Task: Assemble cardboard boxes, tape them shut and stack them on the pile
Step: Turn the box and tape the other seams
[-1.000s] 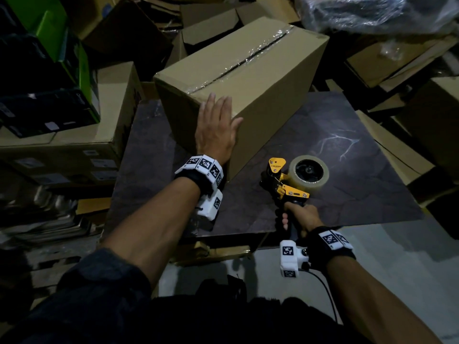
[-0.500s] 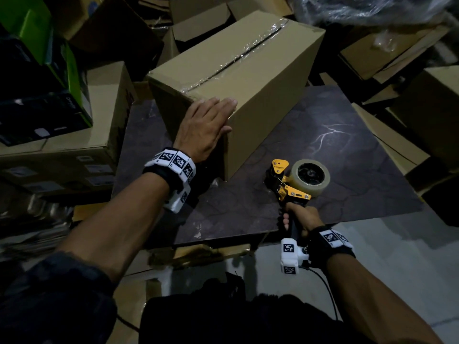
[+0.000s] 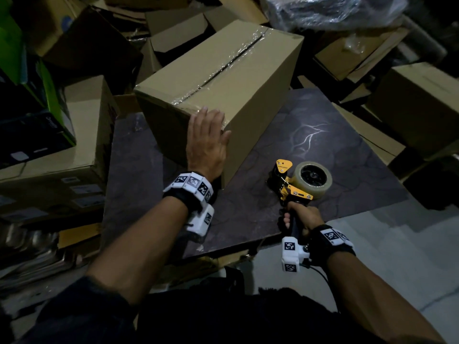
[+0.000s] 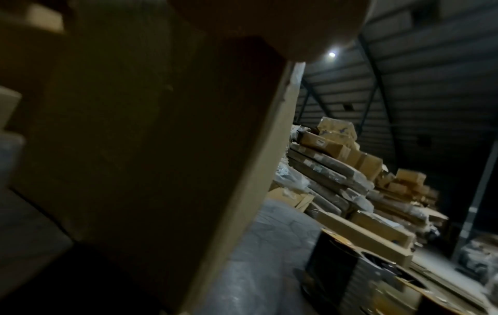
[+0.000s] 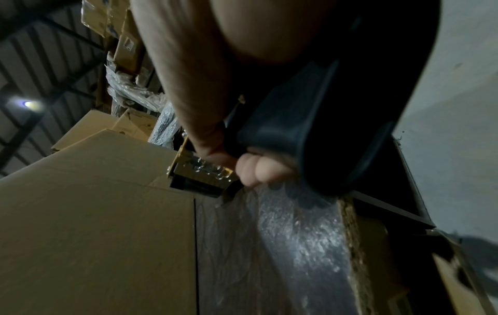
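A closed brown cardboard box (image 3: pixel 238 78) stands on the dark marbled table (image 3: pixel 323 155), clear tape running along its top seam and down the near end. My left hand (image 3: pixel 206 142) lies flat with straight fingers against that near end, over the tape tail. The left wrist view shows that end of the cardboard box (image 4: pixel 151 149) close up and dark. My right hand (image 3: pixel 300 217) grips the black handle of a yellow tape dispenser (image 3: pixel 295 184), whose clear tape roll (image 3: pixel 313 176) rests on the table right of the box. In the right wrist view my fingers (image 5: pixel 258 168) curl round the handle.
Stacked cartons (image 3: pixel 74 145) and green-black boxes (image 3: pixel 32 112) crowd the left. Open and flattened cardboard lies behind and to the right, with a large box (image 3: pixel 419 105) at the right edge. Plastic-wrapped goods (image 3: pixel 330 11) sit at the back. Grey floor (image 3: pixel 397 256) shows lower right.
My left hand shifted across the box's near end, first toward the left, now back to the right edge with fingers pointing up. The tape dispenser stayed put on the table.
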Available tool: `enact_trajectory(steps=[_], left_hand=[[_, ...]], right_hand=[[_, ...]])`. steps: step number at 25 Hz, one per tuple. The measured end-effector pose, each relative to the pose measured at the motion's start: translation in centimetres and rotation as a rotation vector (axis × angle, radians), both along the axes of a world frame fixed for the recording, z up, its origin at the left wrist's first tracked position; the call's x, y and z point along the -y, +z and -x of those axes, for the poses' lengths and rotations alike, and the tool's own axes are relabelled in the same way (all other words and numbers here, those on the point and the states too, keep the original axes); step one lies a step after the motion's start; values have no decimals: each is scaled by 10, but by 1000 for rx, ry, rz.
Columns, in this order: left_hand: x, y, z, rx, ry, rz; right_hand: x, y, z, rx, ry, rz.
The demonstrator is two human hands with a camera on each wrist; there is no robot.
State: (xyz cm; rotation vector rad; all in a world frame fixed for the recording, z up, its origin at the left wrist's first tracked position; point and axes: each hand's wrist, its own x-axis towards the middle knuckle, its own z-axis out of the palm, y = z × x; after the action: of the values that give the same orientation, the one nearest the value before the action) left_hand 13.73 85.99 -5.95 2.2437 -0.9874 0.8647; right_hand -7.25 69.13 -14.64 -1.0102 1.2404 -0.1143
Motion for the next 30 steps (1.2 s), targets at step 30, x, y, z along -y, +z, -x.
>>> enact_trajectory(steps=[30], left_hand=[[145, 53, 50, -235, 776, -290]], right_hand=[[268, 5, -61, -226, 337, 428]])
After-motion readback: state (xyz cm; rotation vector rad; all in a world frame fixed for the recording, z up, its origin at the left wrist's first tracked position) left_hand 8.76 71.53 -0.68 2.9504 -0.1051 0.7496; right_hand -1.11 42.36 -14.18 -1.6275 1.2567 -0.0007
